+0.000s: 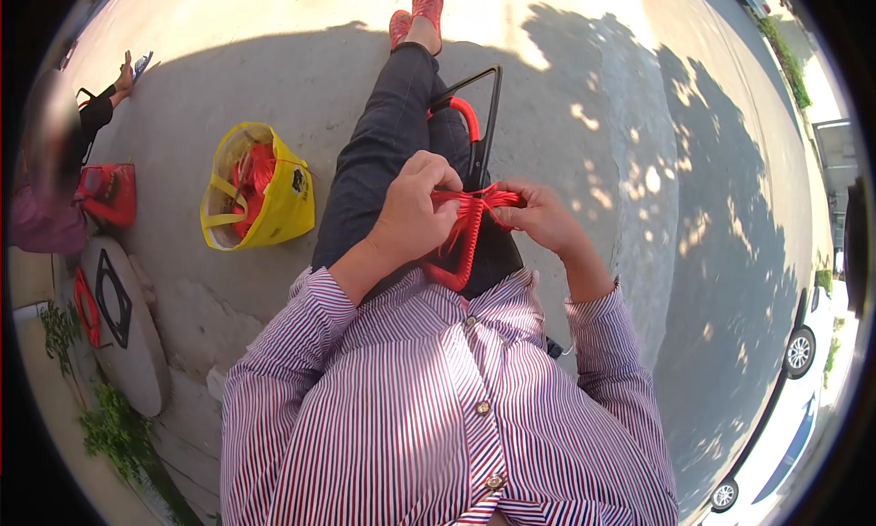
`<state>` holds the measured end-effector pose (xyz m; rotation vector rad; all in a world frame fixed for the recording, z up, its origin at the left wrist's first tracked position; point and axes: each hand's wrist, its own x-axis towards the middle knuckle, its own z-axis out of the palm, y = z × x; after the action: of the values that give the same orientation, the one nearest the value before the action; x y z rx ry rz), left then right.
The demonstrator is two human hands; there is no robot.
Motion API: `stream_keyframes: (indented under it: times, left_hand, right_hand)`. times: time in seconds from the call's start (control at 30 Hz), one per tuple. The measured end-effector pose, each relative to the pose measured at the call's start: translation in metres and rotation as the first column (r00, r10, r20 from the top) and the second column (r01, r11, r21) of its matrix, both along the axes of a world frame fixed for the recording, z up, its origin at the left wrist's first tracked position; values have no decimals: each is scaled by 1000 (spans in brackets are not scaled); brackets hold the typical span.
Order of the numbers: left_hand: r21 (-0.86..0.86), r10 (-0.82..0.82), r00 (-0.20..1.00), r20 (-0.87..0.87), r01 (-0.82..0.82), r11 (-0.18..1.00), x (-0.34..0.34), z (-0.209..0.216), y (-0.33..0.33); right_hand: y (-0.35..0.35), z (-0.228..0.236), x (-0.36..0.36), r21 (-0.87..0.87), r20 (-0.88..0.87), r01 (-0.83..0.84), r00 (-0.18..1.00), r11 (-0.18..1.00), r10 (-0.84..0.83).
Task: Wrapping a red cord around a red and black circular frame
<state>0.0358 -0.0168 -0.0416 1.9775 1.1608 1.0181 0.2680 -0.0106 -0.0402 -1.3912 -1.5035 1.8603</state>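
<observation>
A black metal frame point(494, 102) rests on my lap, its angular end pointing away from me. Part of its rim point(469, 117) is wrapped in red, and a red wrapped curve point(447, 276) lies nearest my waist. Between my hands a bunch of red cord point(478, 200) is gathered across the frame. My left hand point(411, 211) pinches the cord from the left, thumb against fingers. From the other side, my right hand point(545, 218) has its thumb and fingers closed on the strands fanning out to the right. The fingertips of both hands are partly hidden.
Left of my legs stands a yellow bag point(290, 202) holding red cord bundles point(253, 175). Farther left sit another person point(46, 218) and a red bag point(111, 195). A black frame and red piece lie on a pale slab point(146, 343). White cars point(776, 453) stand at right.
</observation>
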Motion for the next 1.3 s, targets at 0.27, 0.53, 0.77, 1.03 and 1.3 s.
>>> stream_keyframes:
  times: [0.27, 0.53, 0.77, 1.03, 1.3]
  left_hand:
    - [-776, 347, 699, 625, 507, 376, 13, -21, 14]
    - [-740, 376, 642, 668, 521, 426, 21, -34, 3]
    - [-770, 380, 679, 628, 473, 429, 29, -26, -1]
    - [-764, 361, 682, 636, 491, 418, 30, -28, 1]
    - [-746, 336, 680, 651, 495, 446, 29, -27, -1]
  right_hand:
    - [5, 55, 22, -37, -639, 590, 607, 806, -473]
    - [-2, 65, 86, -102, -957, 625, 152, 774, -249]
    - [-21, 23, -20, 84, -328, 544, 806, 835, -492]
    - [-9, 42, -17, 180, -202, 423, 899, 888, -388]
    - [-16, 18, -27, 149, -188, 413, 904, 898, -385]
